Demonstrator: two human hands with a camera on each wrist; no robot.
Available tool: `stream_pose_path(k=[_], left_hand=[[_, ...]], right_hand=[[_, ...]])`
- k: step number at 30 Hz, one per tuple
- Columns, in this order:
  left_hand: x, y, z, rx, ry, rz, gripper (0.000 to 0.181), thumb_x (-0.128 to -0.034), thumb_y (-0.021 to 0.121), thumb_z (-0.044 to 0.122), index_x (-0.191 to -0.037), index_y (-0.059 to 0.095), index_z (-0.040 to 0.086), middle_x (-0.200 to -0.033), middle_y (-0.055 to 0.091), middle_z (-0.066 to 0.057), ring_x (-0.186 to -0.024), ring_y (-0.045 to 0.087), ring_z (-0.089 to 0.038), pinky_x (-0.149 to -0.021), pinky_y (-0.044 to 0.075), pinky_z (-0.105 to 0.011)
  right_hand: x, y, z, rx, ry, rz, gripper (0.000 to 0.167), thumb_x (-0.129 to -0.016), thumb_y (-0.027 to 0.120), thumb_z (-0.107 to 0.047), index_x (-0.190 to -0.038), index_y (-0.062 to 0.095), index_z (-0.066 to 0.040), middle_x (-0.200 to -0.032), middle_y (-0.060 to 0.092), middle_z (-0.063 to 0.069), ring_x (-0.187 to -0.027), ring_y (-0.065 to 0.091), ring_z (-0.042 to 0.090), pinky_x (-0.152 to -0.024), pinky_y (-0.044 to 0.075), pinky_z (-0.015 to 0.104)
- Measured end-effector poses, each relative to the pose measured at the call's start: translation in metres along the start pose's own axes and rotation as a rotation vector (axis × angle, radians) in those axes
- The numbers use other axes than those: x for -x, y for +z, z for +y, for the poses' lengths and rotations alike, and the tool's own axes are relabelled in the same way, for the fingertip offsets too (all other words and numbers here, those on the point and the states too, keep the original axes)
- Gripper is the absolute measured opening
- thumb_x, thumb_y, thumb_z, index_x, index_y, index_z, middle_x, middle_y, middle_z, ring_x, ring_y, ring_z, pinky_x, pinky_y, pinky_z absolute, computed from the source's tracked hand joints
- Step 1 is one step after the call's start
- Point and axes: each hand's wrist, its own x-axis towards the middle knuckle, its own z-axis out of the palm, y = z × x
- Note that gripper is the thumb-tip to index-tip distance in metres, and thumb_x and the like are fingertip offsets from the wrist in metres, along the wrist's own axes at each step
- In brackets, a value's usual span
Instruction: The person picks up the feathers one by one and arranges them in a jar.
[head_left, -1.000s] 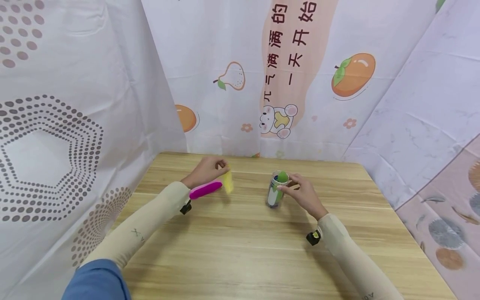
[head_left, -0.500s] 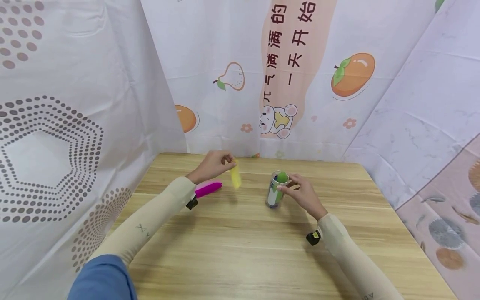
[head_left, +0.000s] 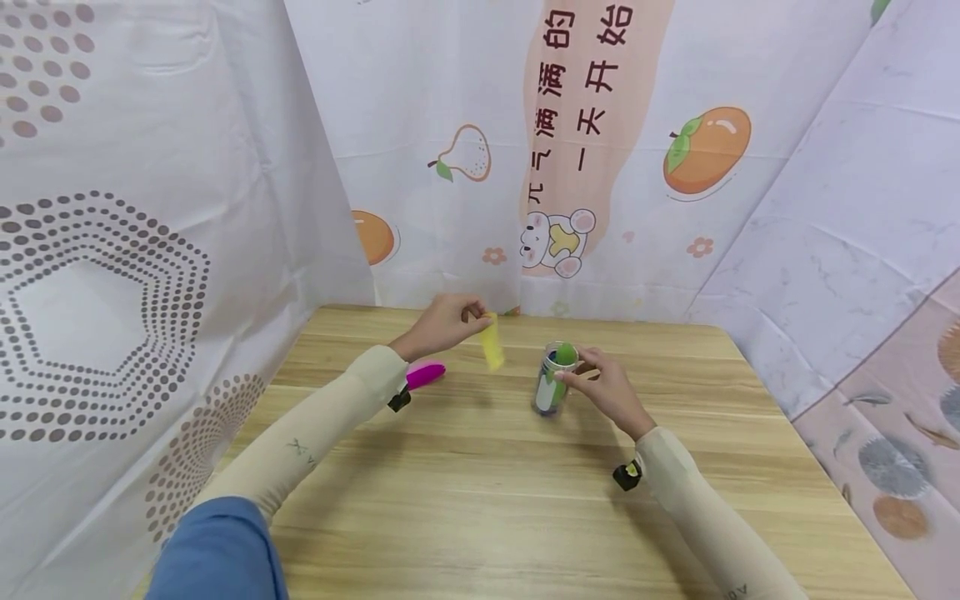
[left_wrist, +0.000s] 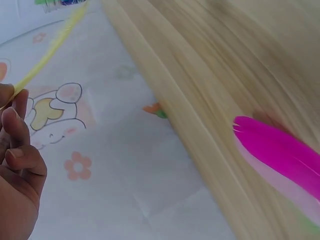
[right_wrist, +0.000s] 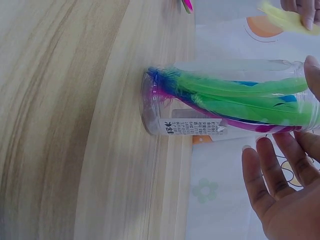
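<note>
My left hand (head_left: 445, 324) pinches a yellow feather (head_left: 492, 343) between thumb and fingertips, holding it above the table; it hangs down in the head view. In the left wrist view the yellow feather (left_wrist: 52, 47) stretches up from the fingertips. A clear jar (head_left: 545, 392) stands upright to its right, with green, blue and magenta feathers (right_wrist: 240, 100) inside. My right hand (head_left: 609, 390) grips the jar near its mouth, thumb on one side and fingers on the other. A magenta feather (left_wrist: 285, 150) lies on the table, partly hidden by the left wrist in the head view.
The wooden table (head_left: 480, 500) reaches back to a printed cloth (head_left: 420, 83) hanging behind it. More cloth hangs on the left and right sides. A small black wrist camera (head_left: 627, 476) sits under the right forearm.
My left hand has moved to the right and slightly away, carrying the yellow feather closer to the jar. The right hand and jar have stayed in place.
</note>
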Motion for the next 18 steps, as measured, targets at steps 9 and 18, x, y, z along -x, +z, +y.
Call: stream_pose_path(k=[9,18], left_hand=[[-0.013,0.007,0.014,0.011,0.066,-0.002,0.013,-0.0995,0.071,0.025,-0.099,0.073,0.013,-0.094,0.073,0.004,-0.077,0.057,-0.015,-0.067,0.047,-0.030],[-0.022,0.011,0.023,0.004,0.088,0.010,0.012,-0.0997,0.071,0.025,-0.101,0.074,0.013,-0.096,0.074,0.004,-0.074,0.056,-0.015,-0.065,0.046,-0.028]], right_hand=[[-0.001,0.000,0.001,-0.014,0.000,-0.002,0.066,-0.090,0.076,-0.054,-0.144,0.061,-0.019,-0.125,0.062,0.004,-0.110,0.060,0.025,-0.094,0.051,0.050],[-0.001,0.000,0.001,-0.013,0.000,-0.003,0.067,-0.090,0.076,-0.054,-0.144,0.061,-0.020,-0.125,0.062,0.004,-0.110,0.061,0.025,-0.093,0.052,0.049]])
